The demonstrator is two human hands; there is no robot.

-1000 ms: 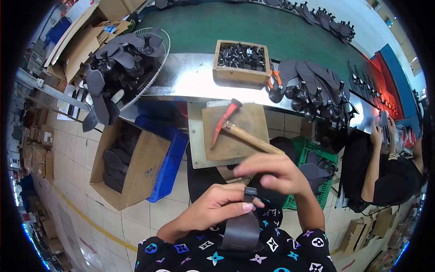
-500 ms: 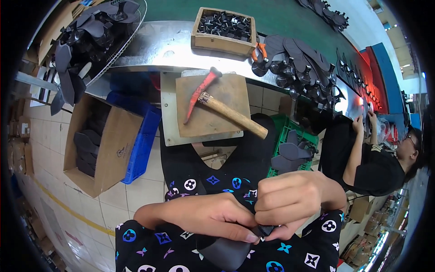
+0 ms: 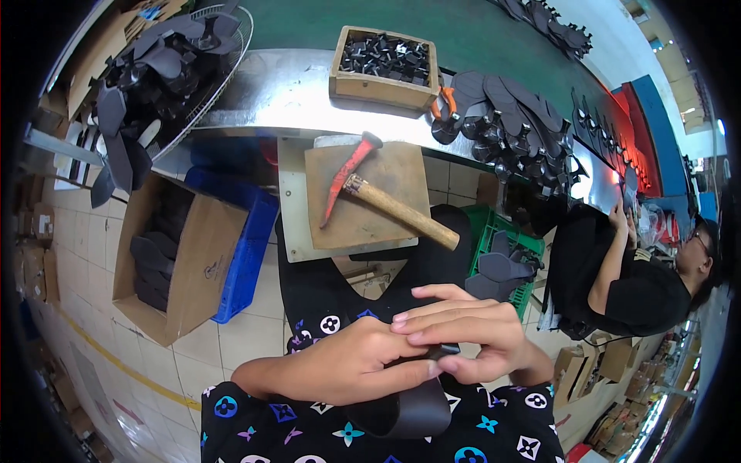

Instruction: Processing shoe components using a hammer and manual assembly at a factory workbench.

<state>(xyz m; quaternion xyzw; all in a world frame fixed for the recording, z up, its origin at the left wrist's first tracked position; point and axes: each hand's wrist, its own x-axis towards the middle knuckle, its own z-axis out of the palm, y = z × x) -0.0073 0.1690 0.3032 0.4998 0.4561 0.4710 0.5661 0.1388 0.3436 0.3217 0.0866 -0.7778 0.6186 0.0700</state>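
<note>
Low in front of my lap, my left hand (image 3: 359, 363) is closed around a black shoe sole with a heel (image 3: 424, 405), whose broad dark end hangs below the fingers. At its upper end, the small dark heel end (image 3: 444, 351) shows between both hands. My right hand (image 3: 471, 332) lies over it with fingers stretched out and spread, the thumb beside the heel end. My palms hide part of the sole. Ahead, a hammer (image 3: 394, 210) with a red head and wooden handle lies on a brown pad (image 3: 324, 162) over a pale board.
On the metal-edged bench (image 3: 270, 85) stand a wooden box (image 3: 378, 89) of small black heel tips, orange-handled pliers (image 3: 445, 104) and stacked soles (image 3: 509, 108). Left are a wire basket (image 3: 243, 46), a carton (image 3: 204, 266) and blue crate (image 3: 251, 255); right, a green crate (image 3: 482, 231) and seated co-worker (image 3: 648, 282).
My right hand has gone from a closed grip at the heel to stretched, spread fingers over it. Both hands sit slightly higher in view, and the sole has tilted rightward.
</note>
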